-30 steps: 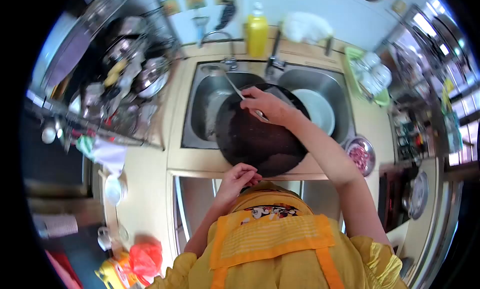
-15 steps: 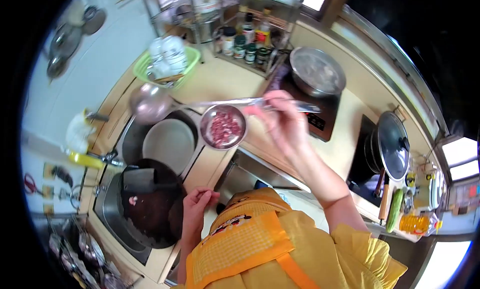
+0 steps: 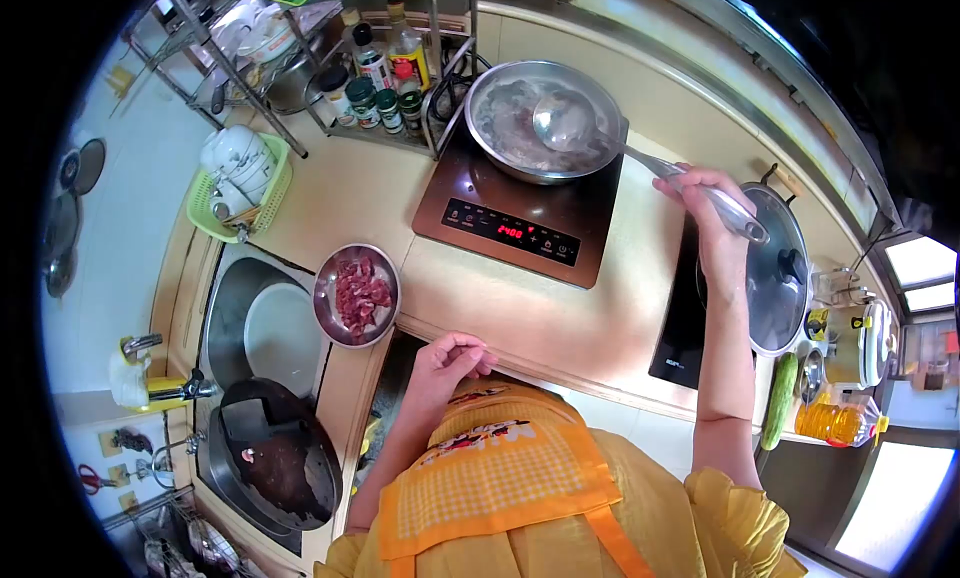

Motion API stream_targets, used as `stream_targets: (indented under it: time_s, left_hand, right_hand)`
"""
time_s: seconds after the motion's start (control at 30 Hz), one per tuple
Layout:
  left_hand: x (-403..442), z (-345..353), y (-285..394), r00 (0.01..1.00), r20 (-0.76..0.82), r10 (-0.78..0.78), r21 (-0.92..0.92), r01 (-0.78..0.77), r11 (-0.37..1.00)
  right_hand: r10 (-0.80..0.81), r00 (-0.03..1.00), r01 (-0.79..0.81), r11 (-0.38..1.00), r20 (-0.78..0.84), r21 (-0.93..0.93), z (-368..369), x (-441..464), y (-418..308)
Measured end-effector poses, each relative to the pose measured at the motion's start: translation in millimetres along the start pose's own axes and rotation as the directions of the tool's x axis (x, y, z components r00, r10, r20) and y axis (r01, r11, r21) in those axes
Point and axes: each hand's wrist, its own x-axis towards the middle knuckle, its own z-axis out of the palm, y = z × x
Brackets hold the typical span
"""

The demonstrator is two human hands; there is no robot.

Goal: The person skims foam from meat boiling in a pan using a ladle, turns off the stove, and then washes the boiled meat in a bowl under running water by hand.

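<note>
My right hand is closed round the handle of a steel ladle. The ladle's bowl is over or in the cloudy liquid of a steel pot at the top centre. Under that pot is a brown induction cooker with a lit red display. My left hand hovers near the counter's front edge, its fingers curled together; whether anything is between them is too small to tell. Left of it, a steel bowl holds pieces of raw red meat.
A cleaver lies on a dark round board over the double sink. Beside the sink is a green basket of bowls. Bottles fill a rack. At right are a lidded pan, a cucumber and an oil bottle.
The view has turned right from the sink toward the cooker. My right hand has carried the ladle from over the sink to the pot. My left hand remains curled near my body.
</note>
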Motion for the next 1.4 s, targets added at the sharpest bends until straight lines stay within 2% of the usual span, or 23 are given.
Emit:
stream_targets:
  time_s: [0.1,0.13,0.27,0.4,0.5,0.57,0.63,0.73,0.77,0.83,0.93,1.03,1.13,1.17,1.23,1.37,1.4]
  left_hand:
    - [9,2,4,0.999,-0.026,-0.021,-0.015,0.02,1.0]
    - [12,0,6,0.999,-0.034,-0.029,-0.015,0.028,0.999]
    - [28,-1,15,0.999,-0.02,-0.046,-0.009,0.046,0.999]
    - [46,0,28,0.999,-0.001,-0.038,0.023,0.038,0.999]
    - [63,-5,39,0.999,0.031,-0.03,0.073,0.027,0.997]
    - [74,-7,43,0.998,0.061,-0.035,0.094,0.029,0.995]
    - [87,-11,44,0.994,0.101,-0.038,0.089,0.029,0.996]
    - [105,-14,46,0.985,0.167,-0.046,0.097,0.03,0.995]
    - [111,-14,47,0.983,0.177,-0.058,0.097,0.041,0.994]
    - [124,-14,49,0.977,0.197,-0.082,0.102,0.062,0.993]
    - [138,-14,52,0.965,0.248,-0.082,0.076,0.065,0.995]
    - [146,-13,58,0.958,0.259,-0.125,0.086,0.106,0.991]
    - [152,-15,58,0.953,0.259,-0.156,0.07,0.143,0.987]
    - [155,-16,58,0.952,0.261,-0.159,0.066,0.147,0.987]
    - [158,-18,58,0.95,0.266,-0.165,0.061,0.154,0.986]
    - [166,-22,56,0.942,0.288,-0.175,0.04,0.171,0.984]
    - [167,-23,56,0.94,0.289,-0.179,0.043,0.174,0.984]
  right_hand:
    - [-0.07,0.981,0.123,0.944,0.181,-0.307,-14,13,-1]
    - [-0.163,0.955,0.258,0.868,0.247,-0.424,-10,18,-4]
    - [-0.082,0.973,0.162,0.908,0.214,-0.387,3,29,3]
    - [0.141,0.988,-0.136,0.988,0.069,-0.073,9,42,31]
    - [0.19,0.979,-0.166,0.953,-0.075,0.253,1,60,55]
    - [0.243,0.962,-0.182,0.911,-0.124,0.37,-6,67,55]
    - [0.25,0.96,-0.194,0.92,-0.127,0.341,-7,68,45]
    - [0.126,0.992,-0.126,0.992,0.019,-0.02,3,57,20]
    - [-0.008,0.992,0.033,0.978,0.123,-0.204,3,55,12]
    - [-0.197,0.901,0.379,0.792,0.387,-0.48,5,52,-3]
    - [-0.196,0.901,0.384,0.776,0.387,-0.501,9,41,-19]
    - [-0.127,0.892,0.347,0.807,0.434,-0.477,8,33,-32]
    - [0.013,0.888,0.231,0.852,0.46,-0.47,14,25,-29]
    - [0.002,0.865,0.278,0.831,0.502,-0.482,18,25,-23]
    - [0.039,0.839,0.271,0.835,0.543,-0.478,30,27,-17]
    - [-0.039,0.793,0.363,0.832,0.608,-0.42,46,32,12]
    - [-0.016,0.776,0.374,0.816,0.63,-0.44,47,35,13]
